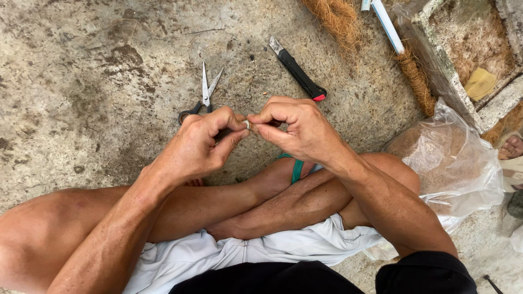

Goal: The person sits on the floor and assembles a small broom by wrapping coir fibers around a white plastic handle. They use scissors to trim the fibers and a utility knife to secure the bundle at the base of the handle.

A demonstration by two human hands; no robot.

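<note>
My left hand (204,144) and my right hand (297,128) meet fingertip to fingertip above my crossed legs. Between thumbs and forefingers they pinch a small pale object (247,124); most of it is hidden by the fingers and I cannot tell what it is. Just beyond my left hand an open pair of scissors (204,98) lies on the concrete floor (98,81). A black utility knife (297,71) with a red end lies beyond my right hand.
A clear plastic bag (452,158) of brown fibre sits at my right knee. Coir rope (414,76) and a fibre bundle (338,19) lie at the top, beside a white tube (388,24) and a concrete planter (463,49). Another person's sandalled foot (512,147) shows at the right edge.
</note>
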